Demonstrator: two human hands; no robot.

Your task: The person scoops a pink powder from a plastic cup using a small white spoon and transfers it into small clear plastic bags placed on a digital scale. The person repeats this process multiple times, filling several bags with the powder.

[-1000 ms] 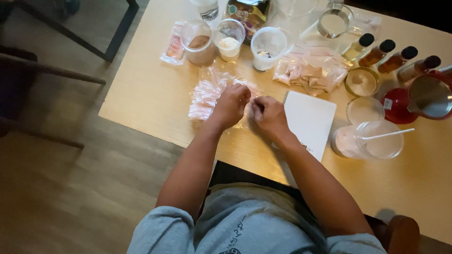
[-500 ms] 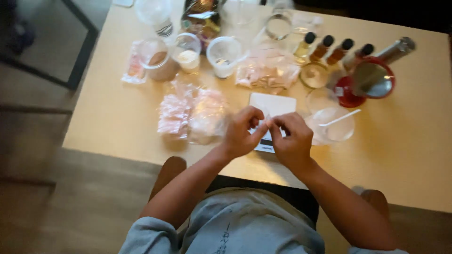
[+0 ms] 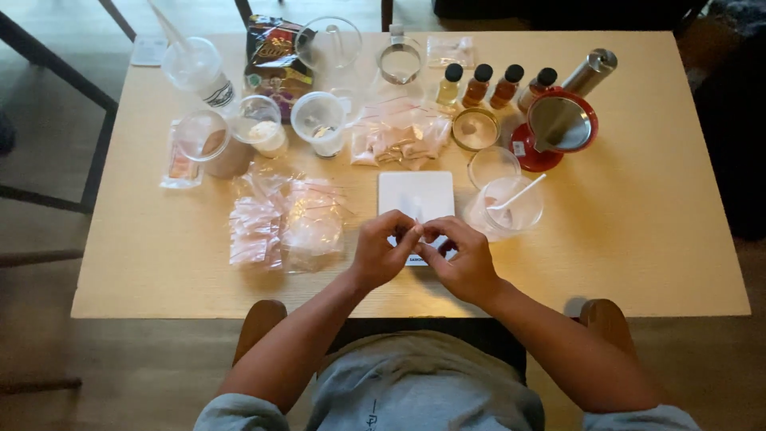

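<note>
1. Nearest, the person sat at a pale wooden table on a wooden chair, bare forearms stretched out over the near edge; brown wood floor showed on the left.
2. The left hand and right hand met fingertip to fingertip, pinched together over the near edge of a flat white square scale. What they pinched was too small to tell, possibly a clear slip.
3. Just left of the hands lay a loose heap of small clear zip bags with thin red strips, holding whitish contents.
4. Right of the scale stood a clear plastic cup with a white spoon leaning in it, and an empty clear cup touching it behind.
5. Farther back, a second pile of clear packets lay at centre, beside a round gold-rimmed tin.
6. At left, a clear tub of brown powder sat on a flat packet, near a tub of white powder and a clear cup.
7. At right, a red stand holding a round mirror stood by a steel cylinder.
8. Along the far side stood four small amber bottles with black caps, a dark foil snack bag, a lidded cup with a straw and a glass jug.
</note>
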